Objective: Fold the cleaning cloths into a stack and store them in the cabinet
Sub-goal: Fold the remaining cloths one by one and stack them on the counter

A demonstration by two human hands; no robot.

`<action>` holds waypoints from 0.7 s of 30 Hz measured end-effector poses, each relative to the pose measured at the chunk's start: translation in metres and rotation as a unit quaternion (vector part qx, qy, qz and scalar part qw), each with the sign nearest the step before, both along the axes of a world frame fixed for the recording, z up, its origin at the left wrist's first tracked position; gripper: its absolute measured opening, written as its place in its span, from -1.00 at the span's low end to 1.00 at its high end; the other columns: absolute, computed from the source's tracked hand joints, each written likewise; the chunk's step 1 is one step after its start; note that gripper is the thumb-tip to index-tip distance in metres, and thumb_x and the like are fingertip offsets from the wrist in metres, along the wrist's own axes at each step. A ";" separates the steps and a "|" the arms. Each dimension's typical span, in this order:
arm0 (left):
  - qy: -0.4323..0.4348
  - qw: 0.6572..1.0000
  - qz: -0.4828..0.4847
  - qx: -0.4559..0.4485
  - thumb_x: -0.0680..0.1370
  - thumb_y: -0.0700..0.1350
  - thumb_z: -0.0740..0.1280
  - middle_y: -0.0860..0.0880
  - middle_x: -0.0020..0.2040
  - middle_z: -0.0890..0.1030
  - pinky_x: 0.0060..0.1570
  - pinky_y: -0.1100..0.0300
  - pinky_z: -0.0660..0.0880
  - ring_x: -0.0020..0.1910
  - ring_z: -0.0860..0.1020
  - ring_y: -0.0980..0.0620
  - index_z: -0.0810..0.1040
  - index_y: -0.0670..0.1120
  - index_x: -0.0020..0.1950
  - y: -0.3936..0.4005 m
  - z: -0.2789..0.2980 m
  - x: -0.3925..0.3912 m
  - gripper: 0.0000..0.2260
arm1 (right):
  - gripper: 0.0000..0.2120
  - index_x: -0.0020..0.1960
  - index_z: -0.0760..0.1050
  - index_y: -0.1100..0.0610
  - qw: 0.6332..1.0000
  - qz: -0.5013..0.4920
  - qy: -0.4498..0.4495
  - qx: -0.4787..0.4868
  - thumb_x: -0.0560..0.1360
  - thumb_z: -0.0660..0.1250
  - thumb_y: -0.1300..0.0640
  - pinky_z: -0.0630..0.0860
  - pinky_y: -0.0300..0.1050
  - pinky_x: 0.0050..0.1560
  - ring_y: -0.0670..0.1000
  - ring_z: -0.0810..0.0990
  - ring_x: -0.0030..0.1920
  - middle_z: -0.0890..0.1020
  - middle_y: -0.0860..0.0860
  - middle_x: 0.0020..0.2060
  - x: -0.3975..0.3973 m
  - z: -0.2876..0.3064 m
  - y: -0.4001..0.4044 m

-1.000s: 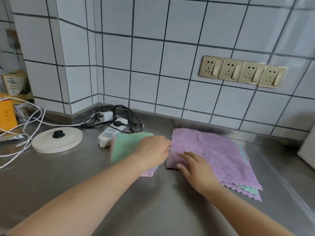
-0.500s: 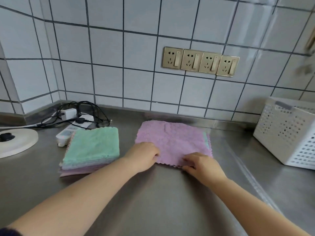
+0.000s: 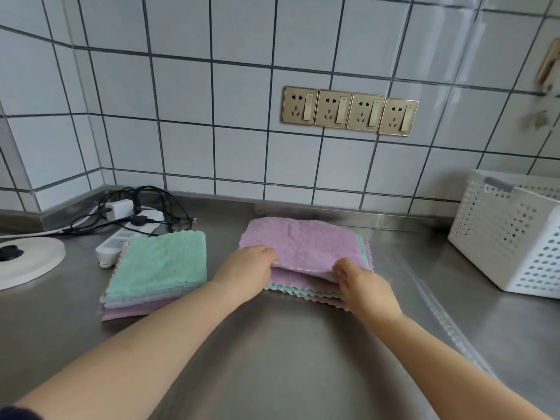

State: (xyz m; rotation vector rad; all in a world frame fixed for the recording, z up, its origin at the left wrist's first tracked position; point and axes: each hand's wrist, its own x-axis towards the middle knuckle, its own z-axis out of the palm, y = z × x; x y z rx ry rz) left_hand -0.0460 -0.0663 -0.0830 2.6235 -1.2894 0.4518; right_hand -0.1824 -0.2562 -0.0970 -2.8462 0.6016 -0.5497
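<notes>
A pile of unfolded cloths (image 3: pixel 306 291) lies on the steel counter (image 3: pixel 272 359), with a purple cloth (image 3: pixel 303 241) on top. My left hand (image 3: pixel 245 271) pinches the purple cloth's near left edge. At the near right edge my right hand (image 3: pixel 363 283) pinches it too, and that edge is lifted off the green and purple cloths below. To the left sits a folded stack (image 3: pixel 157 268), green on top, purple at the bottom.
A white perforated basket (image 3: pixel 509 237) stands at the right. A white power strip (image 3: pixel 121 244) with black cables and a round white base (image 3: pixel 27 262) lie at the left. Four wall sockets (image 3: pixel 348 110) sit on the tiled wall behind.
My left hand left the folded stack and joined the right at the purple cloth's near edge. Both now lift that edge off the pile. The view has panned right.
</notes>
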 end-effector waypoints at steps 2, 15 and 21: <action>0.009 0.999 -0.003 -0.038 0.51 -0.25 0.14 -0.06 0.05 0.56 -0.19 0.04 0.43 -0.02 0.52 -0.15 0.51 -0.08 0.11 0.006 0.005 0.003 -0.75 | -0.73 0.18 0.44 0.01 1.000 -0.001 0.022 -0.013 0.50 0.19 0.16 0.41 -0.09 -0.15 0.16 0.57 0.01 0.61 -0.02 0.05 -0.011 -0.001 -0.007; 0.041 0.986 -0.094 -0.130 0.51 0.01 -0.06 0.08 0.18 0.56 -0.06 0.06 0.49 0.03 0.58 -0.05 0.52 0.00 0.19 0.079 0.025 -0.078 -0.56 | -0.84 -0.03 0.49 -0.03 0.978 0.035 -0.151 0.139 0.53 0.25 0.23 0.40 -0.41 -0.23 -0.14 0.53 -0.27 0.60 -0.10 -0.28 -0.111 0.042 0.027; 0.156 0.977 -0.140 -0.037 0.61 -0.04 0.16 0.21 0.22 0.53 0.14 0.25 0.42 0.19 0.48 0.22 0.46 0.12 0.28 0.106 0.015 -0.126 -0.74 | -0.81 -0.12 0.57 -0.05 0.973 0.038 -0.075 0.217 0.51 0.28 0.22 0.41 -0.42 -0.22 -0.18 0.58 -0.22 0.66 -0.12 -0.25 -0.163 0.016 0.041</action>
